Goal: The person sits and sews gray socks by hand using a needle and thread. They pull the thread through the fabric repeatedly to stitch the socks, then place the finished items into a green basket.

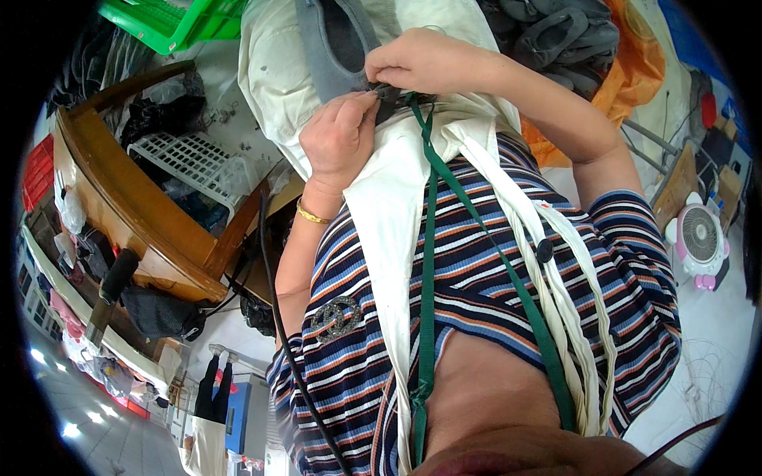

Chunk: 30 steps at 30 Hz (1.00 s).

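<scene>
A grey shoe upper point(337, 47) with a long oval opening lies across my lap, on a white apron point(274, 87). At its near end my left hand point(341, 135) is closed, thumb and fingers pinching the dark edge. My right hand point(421, 63) comes in from the right and is also closed, its fingertips bent down at the same end of the upper. Whatever sits between the right fingertips is hidden. A dark green strap point(425, 131) hangs from a knot just below the hands.
Several grey shoe uppers point(556, 40) are heaped at the far right beside orange sheeting point(635, 63). A green plastic crate point(178, 24) is at the far left. Left of me stands a curved wooden table point(135, 198) near a white rack point(190, 163); a small fan point(700, 230) is at the right.
</scene>
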Each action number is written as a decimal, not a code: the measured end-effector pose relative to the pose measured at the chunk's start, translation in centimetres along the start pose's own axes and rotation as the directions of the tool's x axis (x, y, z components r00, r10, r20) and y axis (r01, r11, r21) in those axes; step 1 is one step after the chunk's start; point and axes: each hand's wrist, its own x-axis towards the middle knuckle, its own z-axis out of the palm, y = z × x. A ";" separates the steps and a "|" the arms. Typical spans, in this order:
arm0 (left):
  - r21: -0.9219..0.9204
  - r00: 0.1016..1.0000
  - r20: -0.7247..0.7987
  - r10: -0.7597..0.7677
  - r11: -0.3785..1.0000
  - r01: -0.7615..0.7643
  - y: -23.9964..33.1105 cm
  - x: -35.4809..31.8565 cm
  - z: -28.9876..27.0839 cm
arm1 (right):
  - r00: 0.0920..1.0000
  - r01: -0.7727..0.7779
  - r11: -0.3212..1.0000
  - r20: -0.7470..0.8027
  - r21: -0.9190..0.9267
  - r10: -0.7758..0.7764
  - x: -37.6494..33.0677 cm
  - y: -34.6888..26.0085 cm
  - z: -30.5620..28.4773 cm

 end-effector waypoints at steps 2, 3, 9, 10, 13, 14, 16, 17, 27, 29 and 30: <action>-0.009 1.000 0.005 -0.008 1.000 0.008 0.0 0.0 0.0 | 1.000 0.018 0.996 -0.017 0.082 -0.017 -0.3 0.8 0.4; -0.023 1.000 0.003 -0.013 1.000 0.013 0.0 0.0 0.1 | 1.000 0.019 0.993 -0.022 0.112 -0.016 -0.4 1.0 0.6; -0.051 1.000 -0.006 -0.025 0.998 0.025 0.1 -0.1 -0.1 | 0.999 0.001 0.986 0.042 0.168 -0.009 -0.5 1.0 0.1; -0.049 1.000 -0.006 -0.021 0.999 0.021 0.1 0.0 -0.1 | 0.999 0.014 0.986 0.038 0.168 -0.021 -0.5 1.0 0.1; -0.040 1.000 -0.004 -0.010 0.999 0.009 0.0 0.0 0.0 | 0.994 0.079 0.985 -0.082 0.152 -0.067 -0.3 1.7 1.7; -0.035 1.000 -0.005 -0.007 0.999 0.007 0.0 -0.1 0.0 | 0.994 0.053 0.991 -0.101 0.127 -0.040 -0.3 1.5 1.9; -0.018 1.000 0.004 0.013 1.000 -0.013 -0.1 -0.1 0.0 | 0.990 -0.003 0.997 -0.141 0.079 0.014 -0.3 0.6 2.0; -0.010 1.000 0.009 0.023 1.000 -0.023 -0.1 -0.1 0.0 | 0.989 0.001 0.996 -0.147 0.088 0.012 0.0 0.5 2.3; 0.121 0.993 -0.005 0.114 0.986 -0.113 0.2 -0.1 0.4 | 0.999 0.009 0.986 -0.036 -0.167 -0.015 2.0 -1.9 -0.6; 0.123 0.992 0.004 0.130 0.984 -0.129 0.2 0.0 0.3 | 0.999 0.024 0.962 -0.037 -0.273 -0.036 2.2 -2.4 -1.1; 0.130 0.992 0.011 0.127 0.983 -0.127 0.2 0.1 0.3 | 0.998 0.045 0.960 -0.033 -0.276 -0.057 2.3 -2.5 -1.1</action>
